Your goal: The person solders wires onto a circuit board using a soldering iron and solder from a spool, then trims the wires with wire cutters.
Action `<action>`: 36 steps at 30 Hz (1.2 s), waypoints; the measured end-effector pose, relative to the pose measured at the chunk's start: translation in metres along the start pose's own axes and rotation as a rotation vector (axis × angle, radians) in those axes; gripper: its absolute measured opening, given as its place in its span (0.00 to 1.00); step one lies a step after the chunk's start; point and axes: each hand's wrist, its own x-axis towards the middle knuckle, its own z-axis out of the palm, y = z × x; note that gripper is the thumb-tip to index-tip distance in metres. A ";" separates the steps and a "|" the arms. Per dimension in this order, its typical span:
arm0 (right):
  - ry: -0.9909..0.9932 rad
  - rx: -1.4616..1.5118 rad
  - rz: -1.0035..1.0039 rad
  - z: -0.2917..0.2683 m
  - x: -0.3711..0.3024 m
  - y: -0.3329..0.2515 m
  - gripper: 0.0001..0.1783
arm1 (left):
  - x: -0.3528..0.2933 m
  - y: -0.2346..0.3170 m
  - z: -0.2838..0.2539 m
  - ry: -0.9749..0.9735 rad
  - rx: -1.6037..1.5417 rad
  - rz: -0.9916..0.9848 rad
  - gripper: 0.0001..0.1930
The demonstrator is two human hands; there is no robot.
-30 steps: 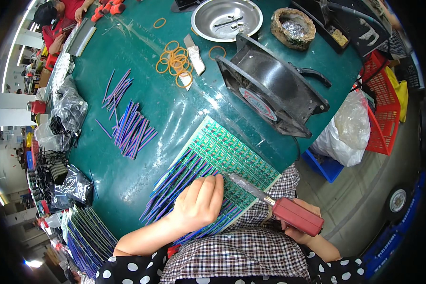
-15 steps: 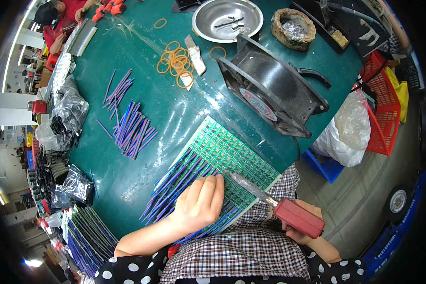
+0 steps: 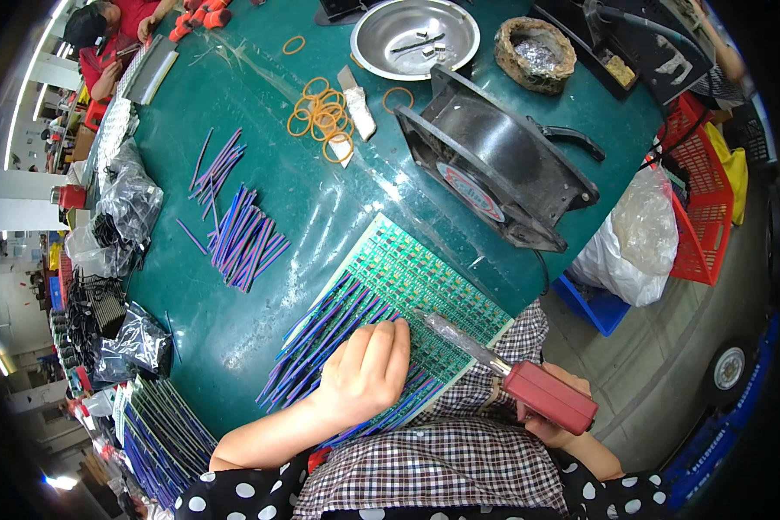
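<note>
A green circuit board panel (image 3: 446, 286) lies at the near edge of the table, with rows of small parts and blue-and-purple wires (image 3: 321, 334) along its left side. My left hand (image 3: 368, 368) rests over those wires. Its fingers are closed in a pinch on a wire, whose end is mostly hidden under them. In my right hand (image 3: 556, 406) is a red-bodied soldering gun (image 3: 546, 394), gripped by its handle below. Its long, dull metal barrel slants up and left over the board, with the tip close to my left fingertips.
Loose wires (image 3: 243, 238) lie to the left. Beyond are rubber bands (image 3: 325, 113), a steel bowl (image 3: 373, 56), a rough round dish (image 3: 536, 56) and a black fan (image 3: 503, 160). Wired boards (image 3: 160, 442) stack at lower left. A co-worker (image 3: 117, 43) sits at the far left.
The soldering gun has shifted very slightly to the right. My left hand stays in place on the wires. At the far upper right, another person's arm shows more.
</note>
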 end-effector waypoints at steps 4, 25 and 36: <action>-0.019 0.031 0.056 -0.001 -0.006 0.001 0.38 | 0.002 0.003 -0.005 -0.019 -0.003 -0.045 0.17; 0.056 -0.007 0.087 0.007 0.000 -0.008 0.30 | 0.001 0.000 0.002 0.045 0.028 0.040 0.14; -0.078 -0.022 0.026 -0.001 -0.003 -0.002 0.38 | 0.001 -0.002 0.002 0.041 0.023 0.066 0.13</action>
